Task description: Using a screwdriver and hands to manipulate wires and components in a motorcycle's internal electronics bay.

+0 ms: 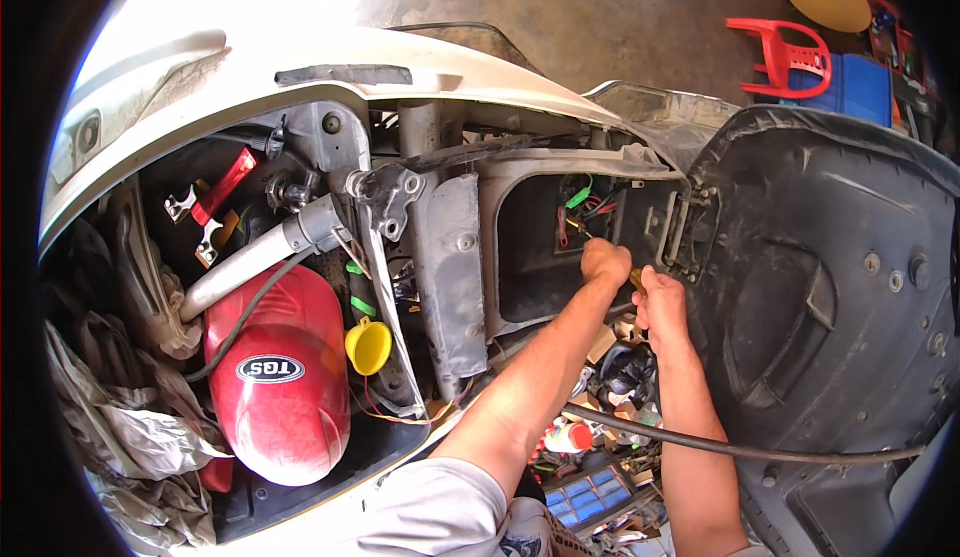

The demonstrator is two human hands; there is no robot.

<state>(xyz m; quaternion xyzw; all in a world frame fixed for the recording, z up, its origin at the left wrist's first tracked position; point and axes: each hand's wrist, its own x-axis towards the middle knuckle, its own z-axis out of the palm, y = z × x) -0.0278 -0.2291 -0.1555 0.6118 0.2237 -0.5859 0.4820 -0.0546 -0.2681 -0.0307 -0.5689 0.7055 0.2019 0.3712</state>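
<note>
My left hand [606,263] is curled at the right front of a black open compartment [530,277], just below red wires [600,209] and a green connector [578,197]; what its fingers grip is mostly hidden, though a thin metal piece shows above them. Just right of it, my right hand [658,307] is closed around a yellow tool handle [636,277]. The compartment sits in the body of a white vehicle [500,82], and a large dark hinged panel [850,297] stands open to the right.
At left lie a red helmet [280,417], metal tube [230,272], yellow funnel [368,347] and crumpled sheeting [120,407]. A dark bar [750,452] crosses under my right forearm. Cluttered parts [570,437] lie below; a red chair [785,62] and blue object [850,87] stand beyond.
</note>
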